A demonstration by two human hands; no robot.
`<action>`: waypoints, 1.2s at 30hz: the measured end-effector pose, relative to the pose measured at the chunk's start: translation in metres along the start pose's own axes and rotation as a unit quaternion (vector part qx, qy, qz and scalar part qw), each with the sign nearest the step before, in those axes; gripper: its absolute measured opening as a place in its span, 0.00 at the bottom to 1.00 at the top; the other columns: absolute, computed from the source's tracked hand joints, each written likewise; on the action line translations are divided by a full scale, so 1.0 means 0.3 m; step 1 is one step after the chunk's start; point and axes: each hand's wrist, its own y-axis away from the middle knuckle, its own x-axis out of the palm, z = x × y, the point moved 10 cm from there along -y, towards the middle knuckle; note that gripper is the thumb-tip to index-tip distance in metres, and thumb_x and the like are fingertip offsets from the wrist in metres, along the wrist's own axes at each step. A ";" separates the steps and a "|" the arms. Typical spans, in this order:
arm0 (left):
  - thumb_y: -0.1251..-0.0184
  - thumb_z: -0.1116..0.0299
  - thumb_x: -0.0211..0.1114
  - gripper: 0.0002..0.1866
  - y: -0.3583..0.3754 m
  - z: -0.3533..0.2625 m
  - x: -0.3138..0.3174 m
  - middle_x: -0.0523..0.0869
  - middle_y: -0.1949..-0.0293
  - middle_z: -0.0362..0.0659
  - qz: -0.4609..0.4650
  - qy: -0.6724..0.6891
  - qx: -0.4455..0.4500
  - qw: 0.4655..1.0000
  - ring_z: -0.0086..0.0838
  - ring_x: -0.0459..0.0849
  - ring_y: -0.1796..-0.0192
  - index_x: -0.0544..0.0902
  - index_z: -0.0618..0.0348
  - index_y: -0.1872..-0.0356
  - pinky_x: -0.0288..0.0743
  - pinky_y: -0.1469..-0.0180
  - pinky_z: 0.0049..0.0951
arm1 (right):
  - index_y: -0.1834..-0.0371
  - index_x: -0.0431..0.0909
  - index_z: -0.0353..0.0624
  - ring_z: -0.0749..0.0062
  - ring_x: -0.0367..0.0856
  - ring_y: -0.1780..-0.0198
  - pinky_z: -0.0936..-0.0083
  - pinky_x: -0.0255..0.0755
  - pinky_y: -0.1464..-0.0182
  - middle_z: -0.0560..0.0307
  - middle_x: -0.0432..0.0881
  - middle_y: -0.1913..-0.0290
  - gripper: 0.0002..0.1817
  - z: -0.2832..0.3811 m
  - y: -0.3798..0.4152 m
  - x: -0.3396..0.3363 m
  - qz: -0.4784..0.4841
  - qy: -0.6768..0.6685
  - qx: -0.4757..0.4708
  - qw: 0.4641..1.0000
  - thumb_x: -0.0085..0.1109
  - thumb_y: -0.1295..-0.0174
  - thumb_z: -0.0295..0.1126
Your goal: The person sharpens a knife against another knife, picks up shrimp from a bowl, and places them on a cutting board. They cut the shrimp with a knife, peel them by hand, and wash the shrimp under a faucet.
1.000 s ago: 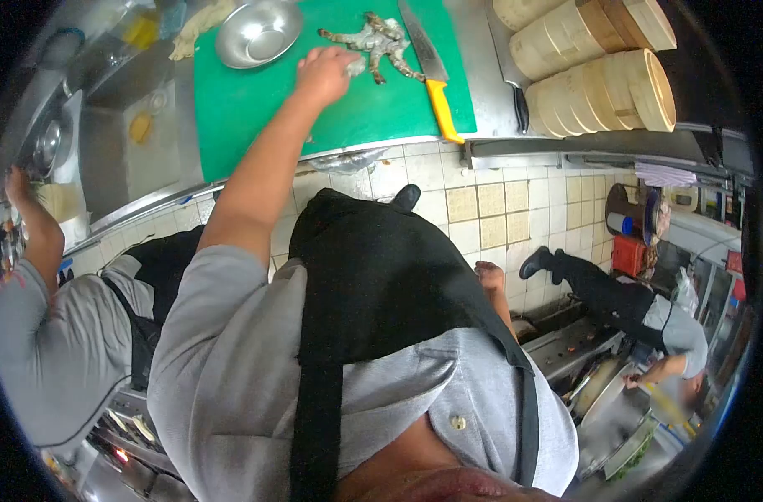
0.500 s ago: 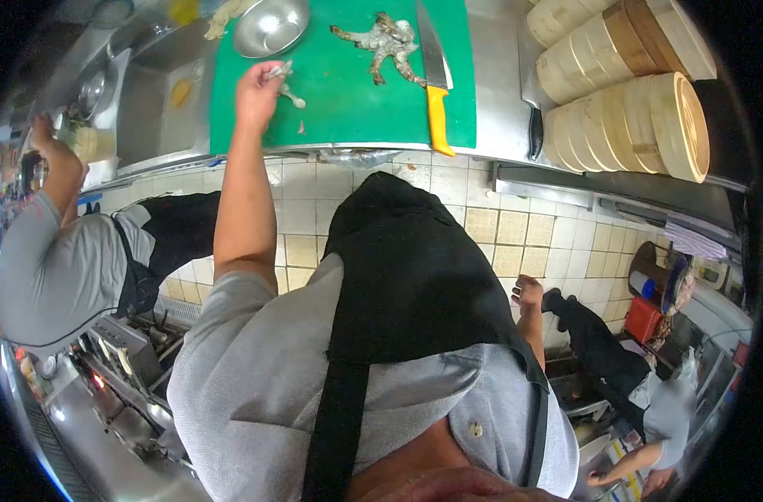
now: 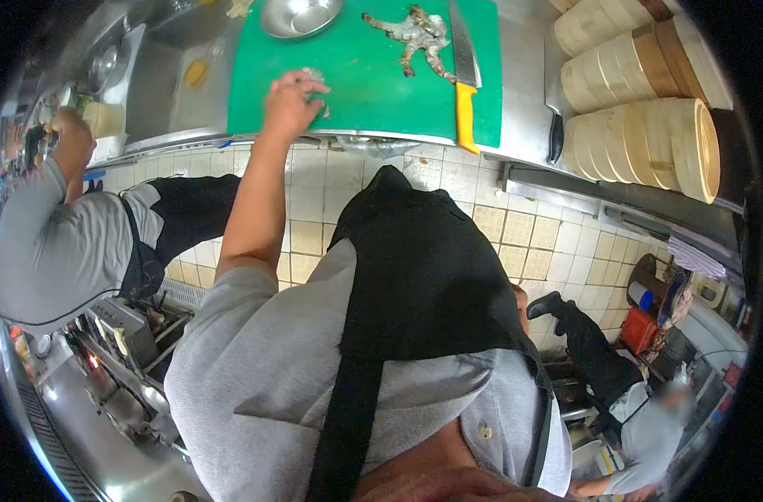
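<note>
My left hand [image 3: 294, 104] is low over the green cutting board [image 3: 364, 100], fingers spread and thumb apart. Pale, peeled-looking shrimp pieces [image 3: 313, 74] lie at its fingertips, partly covered by the fingers. A small pinkish scrap [image 3: 327, 111] is beside the thumb. Farther right on the board is a cluster of grey shrimp [image 3: 423, 35]. Alongside it rests a kitchen knife [image 3: 465, 92] with a yellow handle. A metal bowl [image 3: 301, 15] stands beyond my left hand. My right hand [image 3: 521, 299] hangs by my apron, mostly hidden behind it; its fingers cannot be made out.
Left of the board is a steel sink [image 3: 168, 100] holding a yellow sponge-like piece [image 3: 195, 73]. Stacked bamboo steamers [image 3: 641, 146] stand at right, near a black-handled knife [image 3: 555, 134]. One co-worker [image 3: 71, 243] is at left, another [image 3: 649, 427] at lower right.
My left hand has come down nearer the board, its pinch on a pale shrimp piece opening into spread fingers. My right hand has moved behind the apron. The whole view has shifted slightly.
</note>
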 end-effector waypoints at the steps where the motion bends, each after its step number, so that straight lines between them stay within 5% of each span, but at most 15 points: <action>1: 0.47 0.64 0.80 0.17 0.026 -0.004 0.013 0.79 0.32 0.44 0.016 -0.005 0.006 1.000 0.48 0.76 0.34 0.92 0.40 0.53 0.74 0.33 0.44 | 0.47 0.83 0.49 0.67 0.82 0.67 0.68 0.72 0.69 0.61 0.85 0.63 0.12 -0.029 -0.030 -0.002 0.018 -0.012 0.010 1.000 0.59 0.31 0.33; 5: 0.47 0.59 0.81 0.15 0.101 -0.032 0.013 0.76 0.30 0.41 -0.054 -0.004 0.088 0.995 0.47 0.74 0.33 0.94 0.38 0.56 0.74 0.34 0.45 | 0.48 0.82 0.48 0.67 0.83 0.67 0.68 0.73 0.70 0.60 0.85 0.62 0.11 0.039 0.020 0.052 -0.001 0.076 -0.054 0.996 0.60 0.29 0.37; 13: 0.46 0.62 0.80 0.11 0.125 -0.004 0.026 0.75 0.27 0.46 -0.091 0.038 0.093 0.991 0.51 0.74 0.32 0.94 0.42 0.60 0.70 0.33 0.48 | 0.46 0.82 0.47 0.66 0.83 0.65 0.62 0.78 0.64 0.59 0.85 0.60 0.12 0.182 -0.083 0.173 0.034 0.166 -0.157 0.973 0.61 0.28 0.37; 19: 0.45 0.64 0.79 0.06 0.123 -0.003 0.052 0.74 0.25 0.47 -0.111 0.028 0.091 0.989 0.53 0.72 0.29 0.93 0.42 0.66 0.68 0.32 0.52 | 0.42 0.81 0.46 0.65 0.84 0.62 0.60 0.78 0.62 0.58 0.86 0.56 0.14 0.250 0.011 0.232 0.002 0.136 -0.103 0.985 0.60 0.29 0.34; 23: 0.42 0.65 0.77 0.05 0.142 -0.043 0.035 0.73 0.24 0.48 -0.122 -0.021 0.100 0.987 0.55 0.67 0.24 0.92 0.42 0.65 0.63 0.28 0.56 | 0.42 0.80 0.44 0.65 0.83 0.63 0.60 0.78 0.63 0.57 0.86 0.57 0.15 0.147 -0.135 0.204 0.090 0.197 -0.169 0.962 0.59 0.29 0.35; 26: 0.38 0.64 0.76 0.03 0.158 0.020 0.024 0.71 0.23 0.51 -0.129 0.107 0.056 0.984 0.51 0.65 0.21 0.92 0.44 0.64 0.59 0.23 0.53 | 0.43 0.81 0.45 0.65 0.82 0.66 0.60 0.77 0.65 0.58 0.84 0.61 0.15 0.151 -0.057 0.197 0.075 0.128 -0.115 0.982 0.58 0.30 0.35; 31: 0.33 0.63 0.75 0.06 0.137 0.267 -0.286 0.72 0.24 0.55 -0.224 0.419 -0.021 0.879 0.39 0.69 0.22 0.92 0.51 0.61 0.62 0.23 0.43 | 0.46 0.82 0.46 0.66 0.81 0.68 0.62 0.75 0.66 0.60 0.83 0.63 0.13 0.190 0.080 0.203 0.055 0.130 -0.091 0.986 0.59 0.30 0.35; 33: 0.34 0.66 0.75 0.12 0.161 0.398 -0.484 0.71 0.24 0.55 -0.294 0.476 -0.076 0.825 0.38 0.69 0.22 0.90 0.51 0.50 0.64 0.24 0.42 | 0.46 0.82 0.46 0.67 0.81 0.68 0.64 0.75 0.66 0.60 0.82 0.64 0.12 0.179 0.089 0.193 0.054 0.137 -0.091 0.985 0.59 0.29 0.36; 35: 0.31 0.58 0.72 0.23 0.169 0.515 -0.604 0.72 0.24 0.57 -0.377 0.572 -0.050 0.727 0.45 0.75 0.27 0.83 0.55 0.38 0.66 0.26 0.48 | 0.47 0.83 0.47 0.68 0.81 0.68 0.65 0.75 0.66 0.61 0.82 0.64 0.12 0.165 0.086 0.183 0.056 0.137 -0.095 0.984 0.60 0.29 0.36; 36: 0.31 0.56 0.70 0.27 0.103 0.740 -0.515 0.75 0.27 0.56 -0.316 0.247 -0.122 0.908 0.45 0.77 0.28 0.80 0.56 0.34 0.66 0.26 0.49 | 0.47 0.83 0.47 0.68 0.81 0.68 0.66 0.75 0.66 0.61 0.82 0.64 0.12 0.165 0.088 0.182 0.057 0.134 -0.099 0.984 0.60 0.29 0.36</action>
